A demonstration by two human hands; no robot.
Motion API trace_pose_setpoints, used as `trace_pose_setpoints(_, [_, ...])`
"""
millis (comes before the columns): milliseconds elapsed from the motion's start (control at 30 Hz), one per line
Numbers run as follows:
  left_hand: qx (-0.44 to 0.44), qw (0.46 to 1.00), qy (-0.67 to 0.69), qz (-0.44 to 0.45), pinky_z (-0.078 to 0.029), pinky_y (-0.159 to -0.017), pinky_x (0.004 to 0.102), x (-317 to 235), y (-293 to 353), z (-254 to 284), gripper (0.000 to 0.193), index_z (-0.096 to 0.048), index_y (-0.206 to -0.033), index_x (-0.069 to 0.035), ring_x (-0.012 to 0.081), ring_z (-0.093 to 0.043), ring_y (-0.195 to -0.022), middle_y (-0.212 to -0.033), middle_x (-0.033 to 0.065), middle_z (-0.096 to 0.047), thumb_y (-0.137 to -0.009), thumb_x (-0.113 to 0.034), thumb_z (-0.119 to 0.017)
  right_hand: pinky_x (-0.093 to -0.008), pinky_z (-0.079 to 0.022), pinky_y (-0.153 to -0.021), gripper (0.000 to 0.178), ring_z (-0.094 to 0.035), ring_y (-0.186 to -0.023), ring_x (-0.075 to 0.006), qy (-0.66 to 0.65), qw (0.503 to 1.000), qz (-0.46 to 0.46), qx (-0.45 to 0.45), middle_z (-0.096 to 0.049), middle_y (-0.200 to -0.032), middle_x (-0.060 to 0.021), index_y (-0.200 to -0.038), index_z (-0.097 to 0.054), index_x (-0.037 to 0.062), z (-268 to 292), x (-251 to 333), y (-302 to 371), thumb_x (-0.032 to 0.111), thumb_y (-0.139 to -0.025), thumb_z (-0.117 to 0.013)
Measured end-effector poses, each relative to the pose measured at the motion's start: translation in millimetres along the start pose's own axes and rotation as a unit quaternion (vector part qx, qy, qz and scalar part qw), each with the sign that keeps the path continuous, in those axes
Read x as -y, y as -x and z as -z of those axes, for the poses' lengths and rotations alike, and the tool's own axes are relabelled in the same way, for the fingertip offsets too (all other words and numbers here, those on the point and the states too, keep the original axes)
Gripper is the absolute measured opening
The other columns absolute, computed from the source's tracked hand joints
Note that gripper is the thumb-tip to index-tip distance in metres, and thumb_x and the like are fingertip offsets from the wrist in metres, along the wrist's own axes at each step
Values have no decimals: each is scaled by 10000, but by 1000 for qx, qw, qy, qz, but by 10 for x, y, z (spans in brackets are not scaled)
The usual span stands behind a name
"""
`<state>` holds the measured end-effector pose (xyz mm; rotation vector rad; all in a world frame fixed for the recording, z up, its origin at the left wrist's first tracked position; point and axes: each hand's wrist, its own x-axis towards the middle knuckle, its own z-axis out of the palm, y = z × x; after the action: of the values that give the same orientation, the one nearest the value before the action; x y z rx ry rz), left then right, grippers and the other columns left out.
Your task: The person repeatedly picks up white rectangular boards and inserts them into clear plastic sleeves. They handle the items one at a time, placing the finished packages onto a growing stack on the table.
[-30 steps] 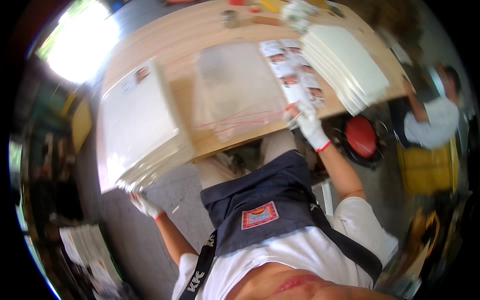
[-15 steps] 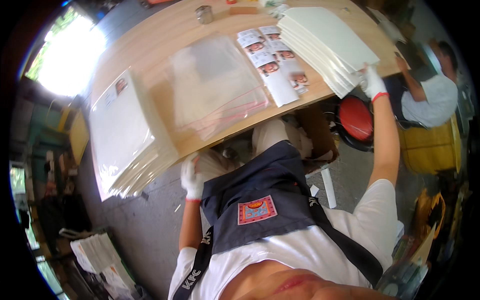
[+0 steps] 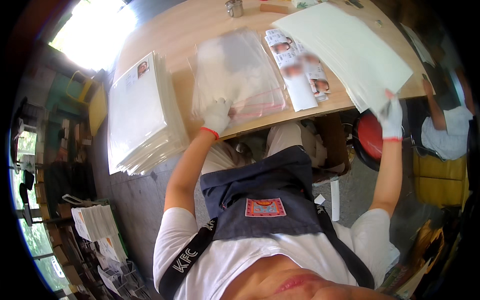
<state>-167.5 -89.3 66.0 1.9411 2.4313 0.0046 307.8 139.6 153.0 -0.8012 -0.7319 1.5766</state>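
My right hand (image 3: 391, 117), in a white glove with a red cuff, grips the near right corner of a large white sheet (image 3: 360, 52). That sheet lies over a stack of similar white sheets (image 3: 336, 79) at the table's right. My left hand (image 3: 217, 114), gloved the same way, rests at the near left edge of the clear plastic bags (image 3: 235, 70), its fingers somewhat apart. Red lines run along the bags' near edge. Printed labels with face photos (image 3: 287, 62) lie between the bags and the sheets. Left of the bags stands a pile of bagged white sheets (image 3: 135, 110), the top one bearing a label.
On the wooden table's (image 3: 175, 37) far side stand a metal cup (image 3: 234, 8) and a brown block (image 3: 274, 8). A red round stool (image 3: 369, 135) is near the right edge. Another person (image 3: 447, 131) sits beyond it. A cardboard box (image 3: 334, 145) stands under the table.
My left hand has risen from below the table edge onto the clear bags. My right hand has shifted the top white sheet toward the right, over the stack's edge. The view has moved slightly.
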Motion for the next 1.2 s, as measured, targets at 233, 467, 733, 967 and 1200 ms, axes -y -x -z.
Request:
trace_pose_setpoints(233, [-29, 997, 77, -1, -476, -795, 404, -94, 70, 85, 251, -564, -995, -135, 306, -560, -941, -995, 112, -568, -751, -170, -606, -355, -501, -869, 484, -598, -1017, -251, 25, 941, -280, 187, -586, -1145, -167, -1227, -472, -47, -108, -350, 1426, 204, -821, -551])
trace_pose_setpoints(467, [-27, 993, 102, -46, -474, -764, 429, -29, 89, 71, 257, -567, -962, -140, 297, -556, -942, -971, 99, -558, -708, -144, -605, -333, -510, -845, 563, -600, -1006, -217, 65, 934, -316, 155, -574, -1170, -141, -1272, -438, -26, -29, -463, 1806, 258, -814, -602])
trace_pose_setpoints(733, [-55, 990, 115, -54, -471, -758, 423, 96, -12, -91, 251, -566, -960, -109, 316, -560, -910, -957, 112, -560, -713, -130, -601, -339, -512, -847, 520, -610, -993, -229, 34, 925, -357, 127, -591, -1140, -126, -1268, -437, -30, 131, -461, 1820, 228, -835, -568])
trace_pose_setpoints(967, [-149, 970, 185, -44, -474, -755, 394, 223, 146, -326, 242, -579, -926, -124, 279, -557, -944, -989, 62, -568, -690, -71, -581, -352, -490, -880, 485, -593, -1033, -233, 111, 952, -258, 122, -581, -1154, -127, -1272, -434, -3, 463, -758, 1847, 209, -847, -531])
trace_pose_setpoints(1200, [-113, 914, 379, 93, -463, -698, 328, 243, 166, -70, 323, -596, -1004, -69, 241, -574, -775, -908, 96, -577, -719, 45, -494, -355, -473, -910, 419, -562, -1089, -230, -58, 948, -313, 4, -545, -1209, -125, -1265, -441, 10, -13, -1206, 2124, 145, -875, -515])
